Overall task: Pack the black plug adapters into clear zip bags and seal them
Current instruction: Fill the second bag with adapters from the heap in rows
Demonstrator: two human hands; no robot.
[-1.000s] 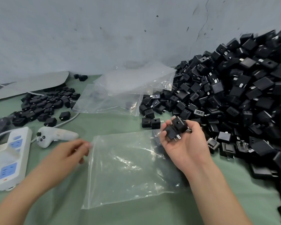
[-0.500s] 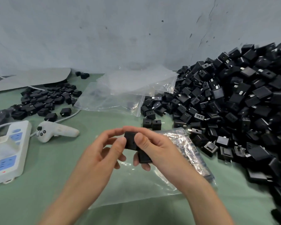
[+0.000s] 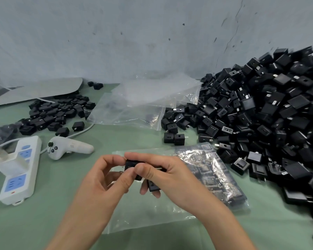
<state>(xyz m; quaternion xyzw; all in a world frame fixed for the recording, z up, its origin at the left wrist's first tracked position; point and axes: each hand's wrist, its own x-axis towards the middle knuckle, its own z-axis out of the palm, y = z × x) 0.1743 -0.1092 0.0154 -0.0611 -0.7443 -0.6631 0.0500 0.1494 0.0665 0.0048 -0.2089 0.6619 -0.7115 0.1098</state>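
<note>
Fingertips first: the left hand (image 3: 105, 181) has thumb and forefinger pinched on one black adapter (image 3: 131, 164). The right hand (image 3: 172, 179) pinches the same piece from the other side, thumb on the near face, forefinger over the top. So that adapter sits right between the two sets of fingers (image 3: 146, 156), held up above the tabletop (image 3: 61, 204). Lower down, the right hand's curled fingers grip a second adapter (image 3: 153, 186) under the palm. Directly beneath both hands lies a flat clear zip bag (image 3: 148, 213); whether its mouth is open, I can't tell. Just beside it on the right is a filled bag (image 3: 211, 170), packed with adapters. Beyond that, the big heap of adapters (image 3: 269, 114) banks up toward the wall. Further back is a stack of empty bags (image 3: 148, 105). Out to the left are a smaller pile (image 3: 58, 112), a white controller (image 3: 69, 147) and a power strip (image 3: 20, 170).
</note>
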